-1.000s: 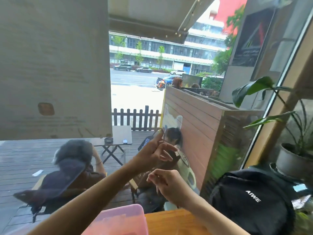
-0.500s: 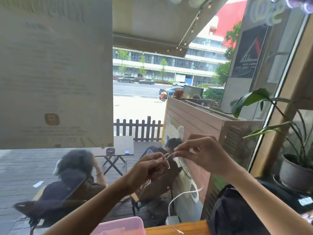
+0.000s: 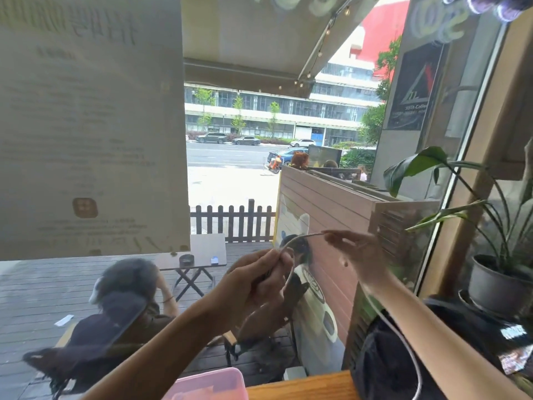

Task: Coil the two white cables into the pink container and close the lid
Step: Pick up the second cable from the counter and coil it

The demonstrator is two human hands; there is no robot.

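Both hands are raised in front of the window. The left hand (image 3: 259, 281) has its fingers curled, pinching the white cable (image 3: 300, 238). The right hand (image 3: 360, 255) pinches the same cable a little farther along, so a short span arcs between them. The rest of the cable (image 3: 403, 342) hangs down under the right forearm. The pink container (image 3: 213, 385) sits on the wooden worktop (image 3: 302, 388) below, just beside a black backpack (image 3: 383, 365).

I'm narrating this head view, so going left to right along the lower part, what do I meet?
Pink container → left hand pinching the white cable → right hand holding the same cable → black backpack → potted plant.
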